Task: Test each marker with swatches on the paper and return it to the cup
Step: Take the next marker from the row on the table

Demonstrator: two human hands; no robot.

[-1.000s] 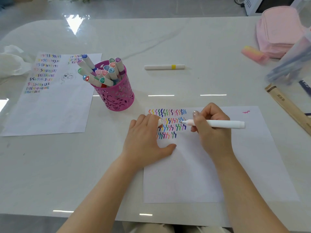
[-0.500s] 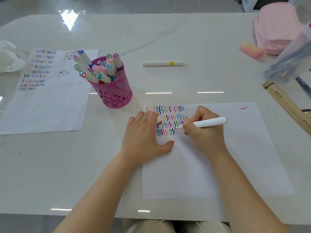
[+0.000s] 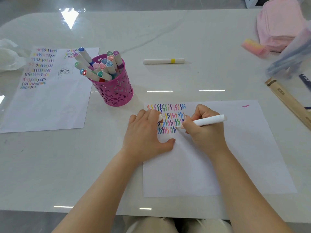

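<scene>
My right hand [image 3: 206, 132] grips a white marker [image 3: 208, 121], its tip touching the paper [image 3: 235, 157] at the right end of the bottom swatch row [image 3: 166, 130]. Rows of coloured squiggles fill the paper's top left corner. My left hand [image 3: 146, 135] lies flat on the sheet's left edge, with the marker's white cap [image 3: 160, 117] tucked under its fingers. A pink perforated cup [image 3: 114, 88] full of several markers stands to the upper left of the paper.
A second swatch-covered sheet [image 3: 47, 98] lies at the left. A white marker with a yellow band [image 3: 163, 61] lies beyond the paper. A pink pouch [image 3: 279, 26], a pink eraser [image 3: 253, 46], a clear plastic case [image 3: 289, 59] and a wooden box [image 3: 286, 100] crowd the right side.
My right hand tilted the marker and brought its tip down from the third swatch row to the end of the bottom row. The left hand stayed on the paper.
</scene>
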